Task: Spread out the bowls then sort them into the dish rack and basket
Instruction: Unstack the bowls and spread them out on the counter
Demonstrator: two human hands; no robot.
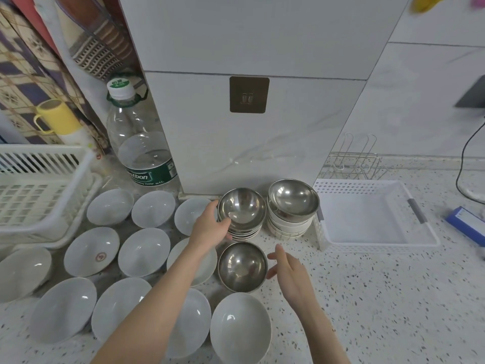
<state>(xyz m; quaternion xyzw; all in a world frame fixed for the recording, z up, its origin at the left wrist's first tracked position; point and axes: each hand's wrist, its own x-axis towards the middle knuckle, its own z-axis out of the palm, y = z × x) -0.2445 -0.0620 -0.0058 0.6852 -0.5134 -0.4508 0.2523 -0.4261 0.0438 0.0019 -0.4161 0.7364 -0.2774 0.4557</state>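
Observation:
Several white bowls [143,252] lie spread over the left of the speckled counter. A single steel bowl [242,266] sits alone near the middle. Behind it stands a stack of bowls topped by a steel bowl [242,210]; my left hand [211,227] grips the left rim of that stack. A second stack [292,206], steel bowl on top with white bowls below, stands to its right. My right hand [287,275] hovers open just right of the single steel bowl, holding nothing. The dish rack [39,190] is at the left, the white basket [372,214] at the right.
A large water bottle [139,143] and a yellow cup [56,115] stand behind the bowls at left. A wire rack [359,161] is behind the basket. A blue box [465,224] and a black cable [464,164] are at far right. A white tiled column rises behind the stacks.

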